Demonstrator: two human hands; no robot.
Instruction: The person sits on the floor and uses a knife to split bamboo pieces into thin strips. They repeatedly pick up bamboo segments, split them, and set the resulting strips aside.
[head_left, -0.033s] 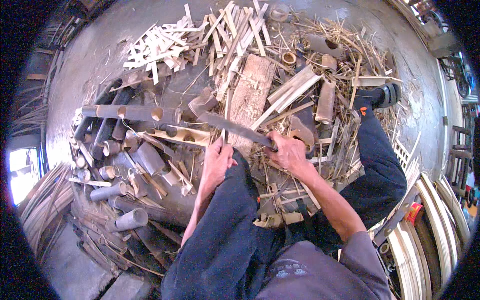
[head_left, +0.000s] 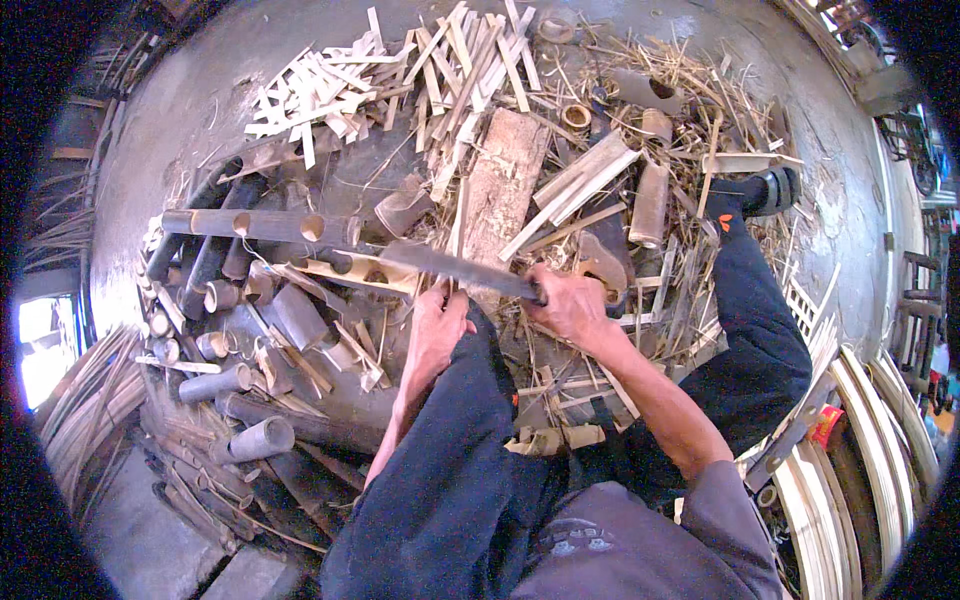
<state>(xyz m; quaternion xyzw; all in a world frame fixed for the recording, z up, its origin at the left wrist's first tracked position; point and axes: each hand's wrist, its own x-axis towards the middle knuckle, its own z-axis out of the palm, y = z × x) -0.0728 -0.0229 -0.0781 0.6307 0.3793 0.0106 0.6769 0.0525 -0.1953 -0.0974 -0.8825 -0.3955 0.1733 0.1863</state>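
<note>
My right hand [head_left: 570,305] is closed round the handle of a long, broad-bladed knife [head_left: 460,268]. The dark blade points left and crosses just above my left hand [head_left: 435,325]. That left hand is closed beside my bent left knee, pinching a thin bamboo strip [head_left: 460,220] which seems to pass behind the blade; the blade hides where it meets the fingers. Beyond the blade a worn wooden block [head_left: 503,165] lies on the floor. Split bamboo pieces [head_left: 585,180] rest at the block's right side.
Pale cut strips [head_left: 320,95] lie heaped at the far left of the block. A long bamboo tube with holes [head_left: 260,225] and several short tubes [head_left: 262,440] crowd the left. A handsaw [head_left: 605,265] lies right of the knife, near shavings. Long split strips [head_left: 815,510] stand at lower right.
The knife's blade has shifted slightly left and its tip sits a little lower. My right hand has moved slightly left with it; the left hand has barely moved.
</note>
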